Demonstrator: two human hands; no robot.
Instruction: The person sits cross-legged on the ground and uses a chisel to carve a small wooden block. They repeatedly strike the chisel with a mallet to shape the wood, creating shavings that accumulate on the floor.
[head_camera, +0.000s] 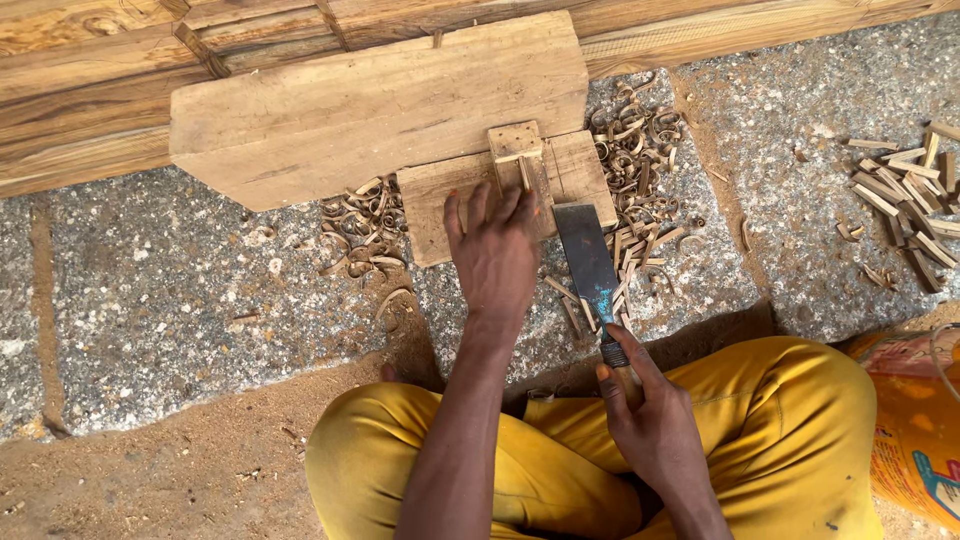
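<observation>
The left hand (497, 250) lies flat, fingers spread, steadying a small upright pale wooden block (517, 150) on a flat wooden board (575, 170). The right hand (648, 415), at 5 o'clock from the block, is clenched around the handle of a broad blue-grey steel chisel (588, 260), blade pointing to 12 o'clock.

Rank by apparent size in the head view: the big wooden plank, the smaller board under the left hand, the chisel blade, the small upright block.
1. Big wooden plank
2. Smaller board
3. Chisel blade
4. Small upright block
</observation>
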